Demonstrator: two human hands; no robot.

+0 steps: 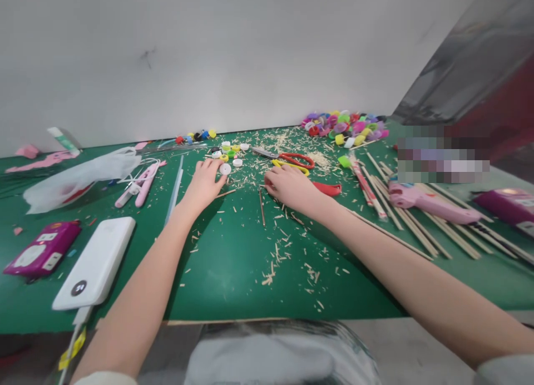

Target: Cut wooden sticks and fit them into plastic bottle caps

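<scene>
My left hand [203, 182] is closed with a small white bottle cap [226, 168] between thumb and fingers; a dark spot shows in the cap's middle. Just beyond it lie several white, yellow and green caps [234, 148]. A thin wooden stick [226, 194] sticks out beside the left wrist. My right hand [290, 186] rests low over the table with curled fingers; what they hold, if anything, is hidden. A thin brown rod [262, 207] lies by its fingertips. Behind that hand are yellow scissor handles [297, 166], and a red-handled tool [327, 188] lies beside its wrist.
Red-handled scissors [297, 159] lie among wood shavings on the green table [225, 279]. A heap of coloured caps [344, 127] stands at the back. Wooden sticks [425, 235] and a pink glue gun [438, 203] lie right; a plastic bag [83, 176] and white power bank [98, 260] left.
</scene>
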